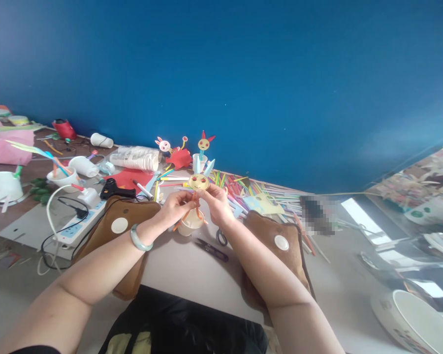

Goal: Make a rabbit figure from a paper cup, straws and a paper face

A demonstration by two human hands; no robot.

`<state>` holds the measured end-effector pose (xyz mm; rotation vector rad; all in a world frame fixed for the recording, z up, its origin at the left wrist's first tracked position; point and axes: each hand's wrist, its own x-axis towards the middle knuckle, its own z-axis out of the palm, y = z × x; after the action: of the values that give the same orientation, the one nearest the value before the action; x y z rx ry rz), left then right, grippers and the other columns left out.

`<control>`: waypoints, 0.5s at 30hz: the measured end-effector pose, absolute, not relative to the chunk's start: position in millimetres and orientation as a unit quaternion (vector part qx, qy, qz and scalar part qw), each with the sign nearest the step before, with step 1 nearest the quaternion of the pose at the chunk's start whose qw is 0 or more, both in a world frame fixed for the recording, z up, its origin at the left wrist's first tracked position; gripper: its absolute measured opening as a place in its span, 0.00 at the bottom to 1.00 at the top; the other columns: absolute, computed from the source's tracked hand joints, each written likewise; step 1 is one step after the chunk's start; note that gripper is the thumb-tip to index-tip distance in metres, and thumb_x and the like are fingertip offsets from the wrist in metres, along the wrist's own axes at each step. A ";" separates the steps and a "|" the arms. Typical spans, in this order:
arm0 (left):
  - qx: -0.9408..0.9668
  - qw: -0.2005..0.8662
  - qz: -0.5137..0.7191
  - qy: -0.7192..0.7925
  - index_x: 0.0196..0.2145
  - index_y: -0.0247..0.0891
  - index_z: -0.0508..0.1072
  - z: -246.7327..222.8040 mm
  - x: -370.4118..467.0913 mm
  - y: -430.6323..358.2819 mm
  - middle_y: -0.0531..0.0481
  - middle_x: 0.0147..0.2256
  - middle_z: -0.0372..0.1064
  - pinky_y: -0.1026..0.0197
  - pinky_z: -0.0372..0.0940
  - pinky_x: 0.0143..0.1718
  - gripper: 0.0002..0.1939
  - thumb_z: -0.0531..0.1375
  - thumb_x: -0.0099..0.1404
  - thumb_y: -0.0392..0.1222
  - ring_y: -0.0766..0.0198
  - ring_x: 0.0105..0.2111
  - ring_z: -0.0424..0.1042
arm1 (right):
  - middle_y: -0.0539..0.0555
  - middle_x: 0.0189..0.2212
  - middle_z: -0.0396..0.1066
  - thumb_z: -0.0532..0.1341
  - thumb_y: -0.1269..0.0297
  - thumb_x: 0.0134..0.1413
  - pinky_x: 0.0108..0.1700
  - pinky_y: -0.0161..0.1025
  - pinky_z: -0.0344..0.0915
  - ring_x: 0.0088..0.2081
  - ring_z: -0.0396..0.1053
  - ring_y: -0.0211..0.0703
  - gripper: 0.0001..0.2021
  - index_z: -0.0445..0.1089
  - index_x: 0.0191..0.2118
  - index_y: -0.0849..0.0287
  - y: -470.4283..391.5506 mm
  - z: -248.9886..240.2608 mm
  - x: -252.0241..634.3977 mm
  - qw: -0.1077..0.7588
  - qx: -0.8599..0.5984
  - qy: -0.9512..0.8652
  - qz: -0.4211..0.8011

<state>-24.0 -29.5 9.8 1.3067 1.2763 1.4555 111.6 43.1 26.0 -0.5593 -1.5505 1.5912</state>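
Note:
In the middle of the table stands a pale paper cup [191, 225] with an orange pipe cleaner [194, 199] rising from it. At its top is a round yellow paper rabbit face [198, 182] with red eyes and light blue ears. My left hand [177, 207] pinches the orange pipe cleaner below the face. My right hand [216, 202] is closed at the lower right edge of the face, fingers around the same stem; its exact grip is partly hidden. Small dark thread snips [213, 250] and black-handled scissors [222, 238] lie near the cup.
Brown cushions [109, 236] [276, 246] lie under both forearms. To the left are a power strip [79, 223], a black glue gun [116, 189] and stacked paper cups [136, 160]. Finished paper figures [203, 144] and many pipe cleaners [239, 191] lie toward the blue wall [243, 88]. A white bowl [413, 319] is right.

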 end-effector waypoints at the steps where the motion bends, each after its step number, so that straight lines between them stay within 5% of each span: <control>1: 0.514 0.395 0.572 0.503 0.29 0.35 0.75 10.5 -24.1 -29.9 0.50 0.27 0.73 0.62 0.66 0.31 0.15 0.68 0.57 0.51 0.63 0.28 0.71 | 0.49 0.24 0.73 0.67 0.55 0.51 0.36 0.40 0.66 0.27 0.67 0.38 0.12 0.71 0.25 0.57 42.9 26.6 111.5 0.411 -0.219 -0.617 0.635; 15: 0.504 0.446 0.568 0.474 0.33 0.34 0.76 7.9 -27.1 -29.0 0.47 0.31 0.77 0.60 0.69 0.36 0.17 0.70 0.57 0.52 0.61 0.31 0.75 | 0.48 0.23 0.72 0.72 0.57 0.44 0.36 0.38 0.64 0.28 0.68 0.37 0.14 0.70 0.23 0.58 53.1 25.3 115.5 0.346 -0.204 -0.537 0.742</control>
<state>-27.1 -29.0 7.9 1.2490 1.1740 1.4065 115.5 53.1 25.3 -0.5284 -1.3945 1.9254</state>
